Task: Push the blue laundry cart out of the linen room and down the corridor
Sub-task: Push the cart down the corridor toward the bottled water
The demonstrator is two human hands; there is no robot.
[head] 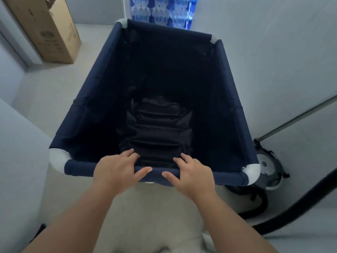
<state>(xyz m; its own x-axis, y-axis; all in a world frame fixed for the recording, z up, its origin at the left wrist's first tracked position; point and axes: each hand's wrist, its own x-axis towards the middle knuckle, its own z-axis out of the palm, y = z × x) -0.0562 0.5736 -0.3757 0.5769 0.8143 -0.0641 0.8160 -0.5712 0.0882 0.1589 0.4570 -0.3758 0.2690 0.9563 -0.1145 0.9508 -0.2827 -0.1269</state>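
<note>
The blue laundry cart [87, 99] fills the middle of the head view, a deep navy fabric bin with white corner joints. Dark folded fabric [158, 128] lies at its bottom. My left hand [116, 170] lies over the near rim, fingers curled inside and thumb along the bar. My right hand [191, 174] grips the same near rim a little to the right, fingers over the edge. Both forearms reach in from the bottom of the frame.
A tall cardboard box [45, 28] leans at the far left wall. A vacuum cleaner [269, 168] with a metal wand [299, 117] and a black hose [299, 210] sits close by the cart's right near corner. Blue packaged bottles [162, 11] stand beyond the cart. Pale walls close in on both sides.
</note>
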